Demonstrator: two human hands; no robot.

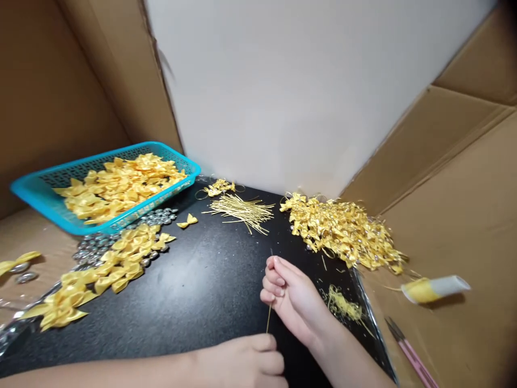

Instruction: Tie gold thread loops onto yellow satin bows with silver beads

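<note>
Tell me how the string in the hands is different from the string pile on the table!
The held string is a single strand, but the string pile has many. The held string runs between the left hand and the right hand, while the string pile lies on the black table. Both are thin and yellowish-gold.

– Saw what beyond the fingers (276, 278)?
– Saw a plain, pale grey wall (283, 97).
– Found what to either side of them?
– Found brown cardboard (92, 70) well off to the left, and creased cardboard (456, 188) to the right.
– Noticed what beneath?
– Noticed a black tabletop (226, 269), catching soft glare (183, 285) left of the fingers.
</note>
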